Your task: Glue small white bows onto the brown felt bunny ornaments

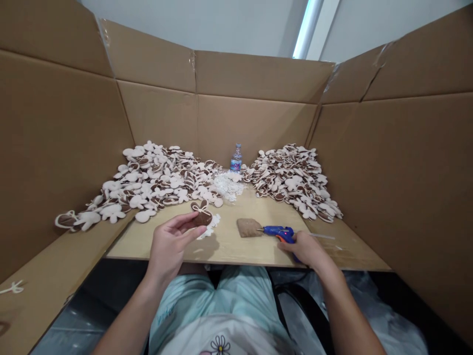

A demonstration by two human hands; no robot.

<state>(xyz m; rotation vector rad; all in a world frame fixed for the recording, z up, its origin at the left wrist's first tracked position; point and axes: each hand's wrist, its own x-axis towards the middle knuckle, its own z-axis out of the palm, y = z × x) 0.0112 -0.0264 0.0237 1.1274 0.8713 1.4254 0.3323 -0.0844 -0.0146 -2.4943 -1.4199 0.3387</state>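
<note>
My left hand point(170, 244) holds a brown bunny-shaped cutout point(201, 215) with a white bow, pinched against my fingers above the wooden board point(225, 251). My right hand point(303, 249) grips a blue and orange hot glue gun point(279, 232), which rests near the board's front edge with its nozzle pointing left. Just past the nozzle lies a small tan piece of felt or cork point(249, 228), apart from the gun's tip. Some white lacy scraps point(209, 227) lie under the cutout.
Two large heaps of white-and-brown bunny cutouts point(155, 180) point(291, 177) fill the far left and right of the board. Between them stand a plastic water bottle point(236, 159) and a white lacy pile point(228, 186). Cardboard walls point(158, 118) surround the work area.
</note>
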